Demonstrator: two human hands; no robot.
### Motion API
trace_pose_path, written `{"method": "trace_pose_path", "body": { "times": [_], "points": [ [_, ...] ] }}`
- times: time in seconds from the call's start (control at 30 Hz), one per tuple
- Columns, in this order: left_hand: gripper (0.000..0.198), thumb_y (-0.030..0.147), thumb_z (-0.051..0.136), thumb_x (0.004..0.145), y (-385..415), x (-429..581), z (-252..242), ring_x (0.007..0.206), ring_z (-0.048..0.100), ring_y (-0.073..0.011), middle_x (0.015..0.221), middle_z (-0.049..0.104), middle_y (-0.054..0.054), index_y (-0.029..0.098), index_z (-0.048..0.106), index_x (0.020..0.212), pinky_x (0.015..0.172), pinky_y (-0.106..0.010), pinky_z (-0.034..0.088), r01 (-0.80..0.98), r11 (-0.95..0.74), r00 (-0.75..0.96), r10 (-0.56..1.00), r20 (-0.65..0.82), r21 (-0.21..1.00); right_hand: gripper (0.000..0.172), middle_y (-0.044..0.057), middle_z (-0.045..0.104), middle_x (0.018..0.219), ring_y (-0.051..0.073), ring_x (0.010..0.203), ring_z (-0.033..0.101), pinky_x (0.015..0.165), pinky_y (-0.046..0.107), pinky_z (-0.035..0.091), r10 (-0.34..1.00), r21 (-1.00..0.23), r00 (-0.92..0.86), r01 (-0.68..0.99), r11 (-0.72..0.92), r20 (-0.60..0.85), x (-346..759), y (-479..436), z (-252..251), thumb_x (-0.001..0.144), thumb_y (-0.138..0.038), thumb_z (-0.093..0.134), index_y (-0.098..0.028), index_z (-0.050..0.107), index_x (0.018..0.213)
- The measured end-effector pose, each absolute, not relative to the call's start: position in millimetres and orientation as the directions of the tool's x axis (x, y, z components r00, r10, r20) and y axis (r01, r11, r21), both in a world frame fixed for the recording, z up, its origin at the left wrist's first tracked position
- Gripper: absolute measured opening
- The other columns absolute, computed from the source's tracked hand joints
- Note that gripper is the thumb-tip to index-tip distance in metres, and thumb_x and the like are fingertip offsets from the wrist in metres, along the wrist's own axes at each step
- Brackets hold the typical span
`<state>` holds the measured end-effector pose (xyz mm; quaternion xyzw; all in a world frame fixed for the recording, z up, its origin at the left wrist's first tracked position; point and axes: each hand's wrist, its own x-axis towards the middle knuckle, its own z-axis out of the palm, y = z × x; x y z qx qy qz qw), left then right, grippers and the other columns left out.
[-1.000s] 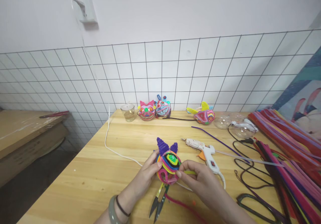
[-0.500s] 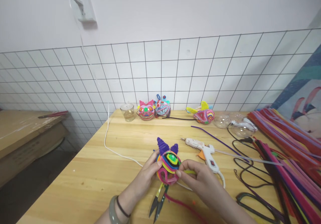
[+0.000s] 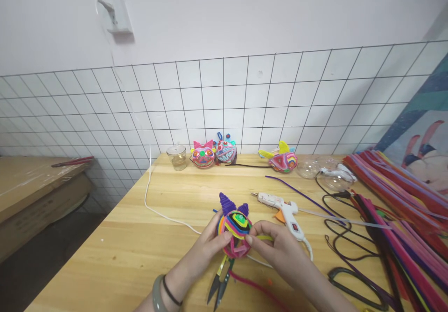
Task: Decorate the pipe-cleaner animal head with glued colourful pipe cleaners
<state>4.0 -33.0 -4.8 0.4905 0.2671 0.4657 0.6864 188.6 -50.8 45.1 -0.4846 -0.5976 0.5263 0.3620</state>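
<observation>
A round ornament [image 3: 234, 223] covered in coiled pipe cleaners, with two purple ears and a green-and-black eye, is held above the table. My left hand [image 3: 212, 244] grips its left side, thumb pressed on the front and fingers hidden behind. At the right edge, thumb and forefinger of my right hand [image 3: 276, 246] pinch a yellow pipe cleaner [image 3: 265, 238] against the ornament. Below the ornament, thread snips [image 3: 219, 284] with a yellow handle point toward me. Beside them a dark pink pipe cleaner [image 3: 250, 284] runs off to the lower right.
A white glue gun [image 3: 283, 209] lies right of my hands, its cord trailing down. Black-handled scissors [image 3: 355, 286], a dark cable [image 3: 334, 251] and bundles of pipe cleaners [image 3: 402, 190] fill the right. Behind are a glass cup [image 3: 177, 158], decorated ornaments [image 3: 203, 156] and clear plastic balls [image 3: 310, 167].
My left thumb has slid down and right across the ornament's front. The right hand's pinch stays at the right edge. The view has shifted slightly.
</observation>
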Motion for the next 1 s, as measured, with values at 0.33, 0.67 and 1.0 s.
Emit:
{"method": "trace_pose_path", "body": {
  "times": [0.33, 0.67, 1.0],
  "points": [
    [0.055, 0.029, 0.064, 0.081, -32.7, 5.6, 0.2, 0.127, 0.045, -0.0302, 0.134, 0.056, -0.010, 0.024, 0.050, 0.134, 0.107, -0.043, 0.030, -0.357, 0.074, 0.412, 0.907, 0.086, 0.931, 0.032, 0.005, 0.075, 0.076, 0.021, 0.073, 0.071, 0.066, 0.029, 0.054, 0.960, -0.969, -0.271, 0.245, -0.006, -0.074, 187.6, -50.5, 47.7, 0.076, -0.049, 0.064, -0.018, 0.060, 0.070],
    [0.054, 0.028, 0.067, 0.076, -34.1, 5.6, 2.0, 0.124, 0.047, -0.0297, 0.131, 0.058, -0.007, 0.024, 0.054, 0.128, 0.105, -0.042, 0.032, -0.380, 0.136, 0.381, 0.924, 0.021, 0.915, 0.036, 0.005, 0.074, 0.074, 0.022, 0.073, 0.071, 0.066, 0.029, 0.054, 0.960, -0.973, -0.269, 0.230, -0.019, -0.082, 186.3, -51.9, 47.6, 0.074, -0.054, 0.065, -0.019, 0.060, 0.069],
    [0.054, 0.032, 0.061, 0.081, -34.1, 6.3, 2.1, 0.110, 0.059, -0.0274, 0.120, 0.065, -0.010, 0.022, 0.049, 0.132, 0.087, -0.038, 0.046, -0.454, 0.210, 0.417, 0.909, -0.002, 0.866, 0.022, 0.002, 0.071, 0.070, 0.018, 0.067, 0.067, 0.061, 0.024, 0.051, 0.966, -0.951, -0.250, 0.308, 0.020, -0.060, 185.8, -53.0, 51.9, 0.076, -0.039, 0.063, -0.019, 0.058, 0.067]
  ]
}}
